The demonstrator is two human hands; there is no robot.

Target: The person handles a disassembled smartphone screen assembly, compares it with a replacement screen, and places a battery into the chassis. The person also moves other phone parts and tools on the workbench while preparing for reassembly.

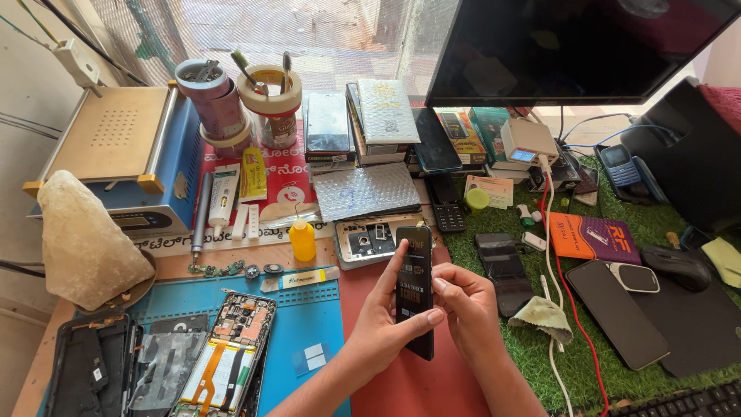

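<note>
My left hand [384,324] grips a black phone screen panel [414,289] upright, thumb across its lower front. My right hand [465,305] touches the panel's right edge with thumb and fingertips pinched against it. Both hands hover over a red mat [401,386]. Left of them, on a blue work mat [316,309], lies an opened phone [229,351] with its orange and white innards showing. A small yellow bottle [302,239] and an opened phone frame [369,239] sit just beyond the panel.
A blue heating machine [116,154] and a pale rock [85,239] stand at left. Tape rolls and tool cups [266,100], stacked boxes [382,116], a dark monitor [571,46]. On green turf [532,347]: phones [617,313], a mouse [678,266], cables, a cloth [544,316].
</note>
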